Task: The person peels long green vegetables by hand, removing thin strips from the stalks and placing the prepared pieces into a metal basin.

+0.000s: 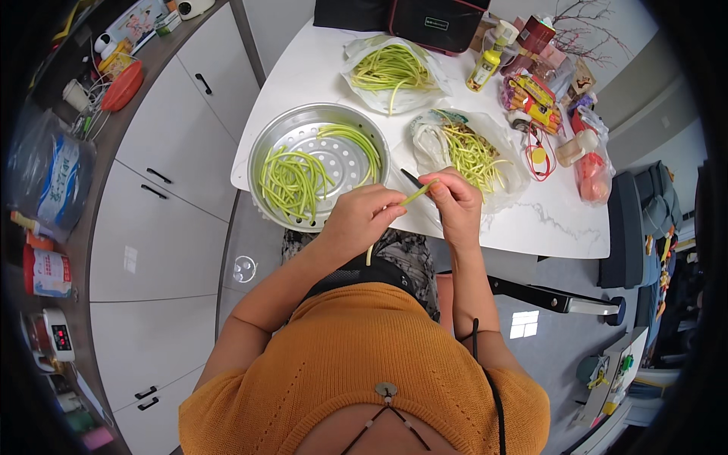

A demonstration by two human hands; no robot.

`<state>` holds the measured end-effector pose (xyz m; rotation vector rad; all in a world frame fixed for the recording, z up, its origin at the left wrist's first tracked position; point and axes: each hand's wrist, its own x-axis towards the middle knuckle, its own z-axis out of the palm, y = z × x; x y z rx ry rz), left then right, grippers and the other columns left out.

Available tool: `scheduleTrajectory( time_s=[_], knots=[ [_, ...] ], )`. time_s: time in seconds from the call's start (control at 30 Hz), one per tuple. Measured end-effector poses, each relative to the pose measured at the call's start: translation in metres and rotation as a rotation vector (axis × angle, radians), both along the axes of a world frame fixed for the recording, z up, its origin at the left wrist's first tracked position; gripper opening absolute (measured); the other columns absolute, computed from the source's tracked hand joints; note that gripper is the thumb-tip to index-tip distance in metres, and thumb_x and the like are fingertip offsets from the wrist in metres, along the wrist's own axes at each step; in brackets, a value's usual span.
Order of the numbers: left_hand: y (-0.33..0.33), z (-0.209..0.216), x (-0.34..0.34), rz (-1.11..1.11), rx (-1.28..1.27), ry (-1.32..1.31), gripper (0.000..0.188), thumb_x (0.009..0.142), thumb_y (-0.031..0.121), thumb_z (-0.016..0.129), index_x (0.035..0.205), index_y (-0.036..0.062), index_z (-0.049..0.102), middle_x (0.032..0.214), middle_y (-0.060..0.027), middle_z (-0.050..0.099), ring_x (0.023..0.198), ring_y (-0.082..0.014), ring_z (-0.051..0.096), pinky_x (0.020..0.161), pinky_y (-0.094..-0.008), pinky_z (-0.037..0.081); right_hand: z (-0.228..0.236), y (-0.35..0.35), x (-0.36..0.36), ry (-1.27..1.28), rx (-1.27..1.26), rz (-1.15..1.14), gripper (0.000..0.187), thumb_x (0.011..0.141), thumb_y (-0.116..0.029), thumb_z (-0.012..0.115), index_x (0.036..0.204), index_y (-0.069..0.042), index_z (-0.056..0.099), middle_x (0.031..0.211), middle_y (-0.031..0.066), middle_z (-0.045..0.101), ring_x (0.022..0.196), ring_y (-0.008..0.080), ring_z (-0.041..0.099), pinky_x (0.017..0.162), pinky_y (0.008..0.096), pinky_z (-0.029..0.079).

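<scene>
My left hand [364, 218] is closed round a green garlic scape [418, 193], whose pale end hangs below the fist. My right hand [455, 199] pinches the other end of the scape between thumb and fingers. A thin dark strip [410, 178], perhaps a blade, shows beside the right fingers; whether it is held cannot be told. Left of the hands is a round metal steamer tray [334, 163] with holes, holding a pile of cut scapes [292, 186] and a curved bundle [353, 144]. Just beyond the right hand, an open plastic bag [431, 144] contains scape pieces [474, 155].
Another bag of long scapes [390, 68] sits farther back on the white table [561, 220]. A black case [436, 24], a yellow bottle [484, 70], snack packets [535, 98] and a bag of red fruit [591, 178] line its far side. White cabinets [163, 243] stand at left.
</scene>
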<state>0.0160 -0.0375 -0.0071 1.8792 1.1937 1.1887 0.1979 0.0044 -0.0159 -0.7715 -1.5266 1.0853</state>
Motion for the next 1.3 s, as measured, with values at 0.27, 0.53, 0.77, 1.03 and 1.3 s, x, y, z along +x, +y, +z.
scheduleTrajectory(
  time_s=[0.27,0.53,0.77,1.03,1.3],
  knots=[
    [0.003,-0.004,-0.001,-0.011,-0.195,-0.174,0.015,0.083,0.006,0.062,0.094,-0.0030,0.063,0.076,-0.0038,0.060,0.066,-0.0058,0.053,0.058,-0.0200,0.042,0.001,-0.002,0.005,0.039,-0.056,0.003,0.018,0.085,-0.009,0.060,0.100,0.000,0.065,0.084,0.0021,0.057,0.068,0.0055,0.046,0.060,0.0179,0.036],
    [0.008,0.005,-0.005,0.070,-0.007,-0.038,0.013,0.080,0.007,0.062,0.091,-0.0003,0.064,0.075,-0.0091,0.059,0.065,-0.0186,0.056,0.058,-0.0280,0.043,0.004,-0.005,0.013,0.198,-0.298,0.238,0.032,0.089,-0.027,0.056,0.107,-0.002,0.063,0.085,0.0025,0.061,0.057,0.0038,0.042,0.050,0.0170,0.032],
    [0.010,0.004,-0.004,0.048,0.189,0.000,0.012,0.080,0.003,0.061,0.091,-0.0012,0.065,0.076,-0.0088,0.060,0.064,-0.0172,0.056,0.057,-0.0262,0.043,0.011,-0.008,0.011,0.161,-0.248,0.386,0.043,0.085,-0.031,0.061,0.116,-0.001,0.057,0.085,0.0033,0.062,0.056,0.0033,0.040,0.050,0.0171,0.034],
    [0.008,0.010,-0.007,0.050,0.238,0.056,0.012,0.079,0.003,0.062,0.090,-0.0014,0.064,0.076,-0.0102,0.059,0.067,-0.0206,0.057,0.060,-0.0284,0.044,0.017,-0.013,0.009,0.026,-0.134,0.340,0.035,0.083,-0.009,0.062,0.117,-0.002,0.057,0.091,0.0036,0.062,0.062,0.0039,0.047,0.056,0.0183,0.040],
    [0.006,0.010,-0.001,0.012,0.244,0.056,0.012,0.078,0.004,0.063,0.088,-0.0007,0.064,0.073,-0.0099,0.057,0.064,-0.0205,0.055,0.058,-0.0291,0.043,0.016,-0.014,0.009,-0.076,0.025,0.097,0.020,0.084,-0.006,0.058,0.103,0.000,0.064,0.081,0.0045,0.061,0.065,0.0073,0.053,0.057,0.0199,0.043]
  ],
)
